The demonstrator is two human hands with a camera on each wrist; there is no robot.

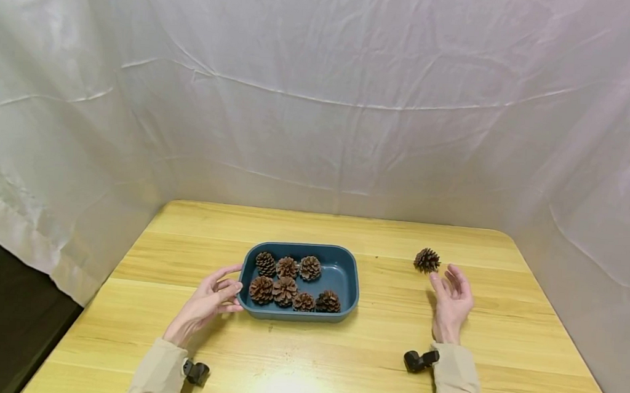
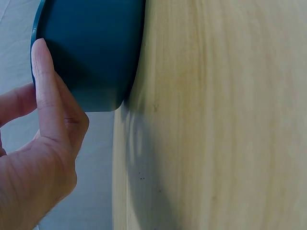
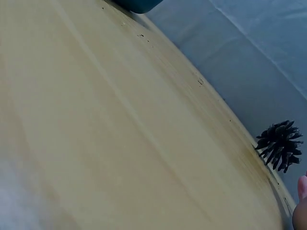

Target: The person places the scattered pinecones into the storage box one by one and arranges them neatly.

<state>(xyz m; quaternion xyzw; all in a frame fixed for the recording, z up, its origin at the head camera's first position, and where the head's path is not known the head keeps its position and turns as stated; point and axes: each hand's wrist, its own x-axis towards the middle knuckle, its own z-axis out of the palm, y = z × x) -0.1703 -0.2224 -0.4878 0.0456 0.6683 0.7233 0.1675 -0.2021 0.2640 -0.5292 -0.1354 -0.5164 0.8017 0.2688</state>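
Observation:
A dark blue rectangular tray [image 1: 344, 279] stands near the middle of the table with several brown pine cones [image 1: 285, 291] in it, mostly toward its left and front. My left hand [image 1: 208, 302] holds the tray's left end, thumb at the rim. In the left wrist view, that hand [image 2: 45, 158] meets the tray wall [image 2: 91, 52]. A single pine cone [image 1: 426, 261] lies on the table to the right of the tray. Just in front of it is my right hand [image 1: 453, 303], fingers loosely bent and holding nothing. The right wrist view catches this cone [image 3: 280, 145] beside a fingertip [image 3: 302, 187].
The wooden table [image 1: 386, 344] reaches back to a pale curtain [image 1: 320, 129], which also hangs at both sides. Small dark specks [image 3: 142, 36] dot the tabletop. A dark surface [image 1: 1, 307] lies beyond the table's left edge.

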